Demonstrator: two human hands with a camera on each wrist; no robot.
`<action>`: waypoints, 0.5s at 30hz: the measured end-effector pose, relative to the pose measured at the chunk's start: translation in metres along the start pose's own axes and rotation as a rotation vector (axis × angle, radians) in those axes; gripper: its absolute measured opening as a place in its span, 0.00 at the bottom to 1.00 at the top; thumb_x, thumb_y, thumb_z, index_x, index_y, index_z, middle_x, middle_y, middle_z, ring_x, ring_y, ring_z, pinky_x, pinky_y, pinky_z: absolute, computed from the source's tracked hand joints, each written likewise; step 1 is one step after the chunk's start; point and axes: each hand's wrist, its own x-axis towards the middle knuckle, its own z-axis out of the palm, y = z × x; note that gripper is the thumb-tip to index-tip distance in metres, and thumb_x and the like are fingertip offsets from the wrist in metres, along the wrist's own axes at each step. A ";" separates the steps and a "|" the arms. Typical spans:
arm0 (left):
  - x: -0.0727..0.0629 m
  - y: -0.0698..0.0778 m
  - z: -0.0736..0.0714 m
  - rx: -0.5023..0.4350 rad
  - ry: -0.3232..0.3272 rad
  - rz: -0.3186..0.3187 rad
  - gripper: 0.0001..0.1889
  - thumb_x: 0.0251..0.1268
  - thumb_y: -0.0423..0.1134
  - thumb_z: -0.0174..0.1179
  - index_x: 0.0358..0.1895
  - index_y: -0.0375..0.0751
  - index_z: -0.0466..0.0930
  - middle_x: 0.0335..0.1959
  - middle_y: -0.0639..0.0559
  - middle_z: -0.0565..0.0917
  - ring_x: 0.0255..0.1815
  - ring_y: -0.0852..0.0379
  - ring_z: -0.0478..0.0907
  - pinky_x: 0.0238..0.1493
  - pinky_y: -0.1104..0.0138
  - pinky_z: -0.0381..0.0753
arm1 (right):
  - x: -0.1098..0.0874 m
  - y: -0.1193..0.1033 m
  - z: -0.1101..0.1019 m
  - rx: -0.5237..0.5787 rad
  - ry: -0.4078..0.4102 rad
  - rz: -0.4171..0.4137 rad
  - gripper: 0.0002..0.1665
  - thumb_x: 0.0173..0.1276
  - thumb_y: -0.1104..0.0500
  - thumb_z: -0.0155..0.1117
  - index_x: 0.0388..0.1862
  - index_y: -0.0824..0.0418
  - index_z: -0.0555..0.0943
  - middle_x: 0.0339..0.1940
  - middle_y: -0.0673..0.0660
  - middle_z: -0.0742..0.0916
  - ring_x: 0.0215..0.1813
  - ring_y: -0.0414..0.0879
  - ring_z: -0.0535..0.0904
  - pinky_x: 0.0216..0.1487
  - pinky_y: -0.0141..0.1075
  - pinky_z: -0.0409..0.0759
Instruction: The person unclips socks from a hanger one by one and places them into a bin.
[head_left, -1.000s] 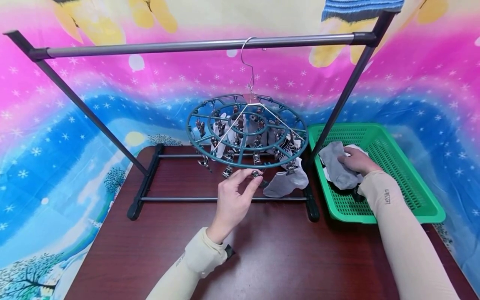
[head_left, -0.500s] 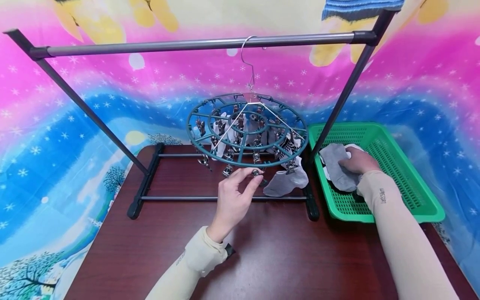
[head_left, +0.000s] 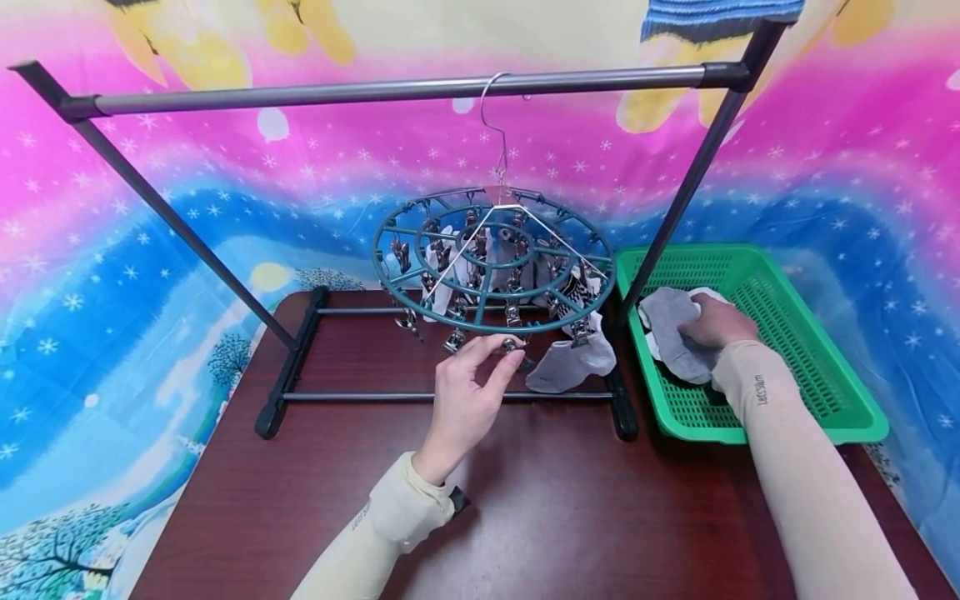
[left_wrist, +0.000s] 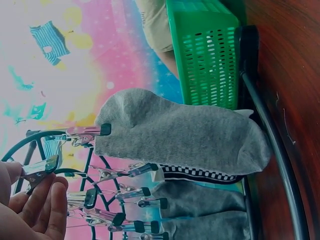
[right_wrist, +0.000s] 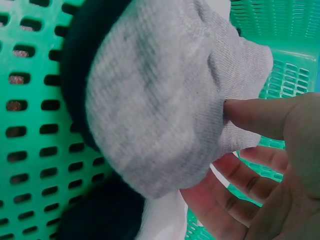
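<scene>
Between thumb and fingertips, my left hand (head_left: 467, 404) pinches a metal clip (left_wrist: 41, 169) at the front of the round green clip hanger (head_left: 480, 329). Just right of that hand a grey sock (head_left: 573, 365) hangs from its own clip. Further back on the hanger are several white, grey and patterned socks, partly hidden by the rings. Over in the green basket (head_left: 855, 421), my right hand (head_left: 722, 323) holds a loose grey sock (right_wrist: 155, 100), thumb on top and fingers beneath. White and black fabric shows under this sock in the right wrist view.
The hanger's hook (head_left: 491, 117) sits on the top bar (head_left: 300, 96) of a dark metal rack standing on the brown table (head_left: 570, 508). The rack's right post (head_left: 690, 179) rises between hanger and basket. A printed cloth (head_left: 187, 150) covers the wall behind.
The right hand and the grey sock in it have shifted slightly within the basket. The left hand stays at the clip.
</scene>
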 end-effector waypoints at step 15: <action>0.000 -0.001 0.001 -0.001 0.027 0.030 0.11 0.73 0.43 0.65 0.50 0.43 0.89 0.45 0.55 0.90 0.53 0.62 0.86 0.57 0.63 0.83 | -0.001 0.000 0.003 -0.021 0.015 0.016 0.52 0.72 0.48 0.62 0.81 0.72 0.51 0.73 0.82 0.67 0.69 0.80 0.67 0.60 0.71 0.72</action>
